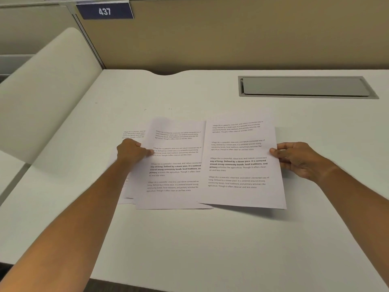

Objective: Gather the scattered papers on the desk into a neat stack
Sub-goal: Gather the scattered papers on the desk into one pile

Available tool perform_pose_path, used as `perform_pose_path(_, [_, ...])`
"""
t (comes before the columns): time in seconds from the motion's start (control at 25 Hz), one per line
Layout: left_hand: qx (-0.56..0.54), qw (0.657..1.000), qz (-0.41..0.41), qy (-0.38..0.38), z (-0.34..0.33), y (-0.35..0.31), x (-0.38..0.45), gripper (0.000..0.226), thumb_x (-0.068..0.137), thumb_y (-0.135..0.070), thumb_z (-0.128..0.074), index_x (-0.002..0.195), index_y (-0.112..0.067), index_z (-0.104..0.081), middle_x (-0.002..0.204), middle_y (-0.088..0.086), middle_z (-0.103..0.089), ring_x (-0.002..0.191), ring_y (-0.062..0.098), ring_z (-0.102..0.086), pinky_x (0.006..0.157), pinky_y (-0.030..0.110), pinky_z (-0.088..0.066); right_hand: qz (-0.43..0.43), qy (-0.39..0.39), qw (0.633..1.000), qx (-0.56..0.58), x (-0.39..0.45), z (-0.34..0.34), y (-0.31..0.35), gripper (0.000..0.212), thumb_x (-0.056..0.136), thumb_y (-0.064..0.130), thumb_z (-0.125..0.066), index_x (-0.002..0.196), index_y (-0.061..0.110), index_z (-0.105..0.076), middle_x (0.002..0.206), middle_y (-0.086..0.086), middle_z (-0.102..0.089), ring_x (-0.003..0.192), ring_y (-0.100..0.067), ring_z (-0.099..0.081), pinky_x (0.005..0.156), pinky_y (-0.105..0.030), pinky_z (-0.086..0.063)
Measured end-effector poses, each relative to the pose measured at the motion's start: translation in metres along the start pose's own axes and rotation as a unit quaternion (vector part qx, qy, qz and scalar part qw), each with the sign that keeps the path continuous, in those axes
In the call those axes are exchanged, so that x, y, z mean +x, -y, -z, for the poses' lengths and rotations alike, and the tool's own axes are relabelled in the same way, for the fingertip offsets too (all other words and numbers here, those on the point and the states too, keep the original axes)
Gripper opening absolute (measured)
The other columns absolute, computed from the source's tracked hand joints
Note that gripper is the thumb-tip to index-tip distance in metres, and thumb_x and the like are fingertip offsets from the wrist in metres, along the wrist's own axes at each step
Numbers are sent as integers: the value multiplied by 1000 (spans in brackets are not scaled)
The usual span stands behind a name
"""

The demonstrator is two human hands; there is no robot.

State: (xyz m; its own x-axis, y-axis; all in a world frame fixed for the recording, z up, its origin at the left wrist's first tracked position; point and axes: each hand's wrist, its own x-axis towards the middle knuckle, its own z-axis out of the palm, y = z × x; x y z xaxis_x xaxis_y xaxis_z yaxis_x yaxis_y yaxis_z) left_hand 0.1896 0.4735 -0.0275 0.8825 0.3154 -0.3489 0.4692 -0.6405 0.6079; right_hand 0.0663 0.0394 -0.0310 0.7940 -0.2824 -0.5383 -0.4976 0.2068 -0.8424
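Observation:
Three printed white sheets lie fanned on the white desk [189, 239]. The right sheet [240, 165] overlaps the middle sheet [174, 165]; its right edge is lifted slightly and pinched by my right hand [299, 161], thumb on top. The middle sheet covers most of the left sheet [131, 133], of which only a strip shows. My left hand [132, 151] grips the middle sheet's left edge, thumb on the paper and fingers curled under it.
A grey cable-access flap [305, 86] is set into the desk at the back right. A cream curved side divider [46, 91] rises on the left. A tan partition wall [231, 34] with a "437" sign [104, 11] stands behind.

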Motion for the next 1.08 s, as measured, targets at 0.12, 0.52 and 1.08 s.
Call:
perform_pose_path(0.12, [-35,999,-9,-13,-4,5,2,35,68,-20,-88,92,-15,-62,105,6,-62,90,27,-63,82,37,-55,-2,1,1000,0,-1,1,-1,7,83,0,-72,89,3,-69,80,-7,-79,68,-16,-76,54,-24,-58])
perform_pose_path(0.52, [-128,987,-8,101,-18,3,-4,39,85,-6,-74,62,-16,-44,78,12,-56,76,28,-62,83,48,-59,1,0,1000,8,-7,2,2,7,86,-3,-68,91,2,-68,74,-4,-78,65,-14,-75,54,-22,-58])
perform_pose_path(1.08, [-202,978,24,51,31,20,2,22,79,2,-78,70,-8,-60,81,9,-69,67,18,-68,46,21,-56,10,17,1000,-8,-7,-13,13,11,85,0,-71,95,2,-69,84,-7,-78,68,-14,-75,54,-23,-59])
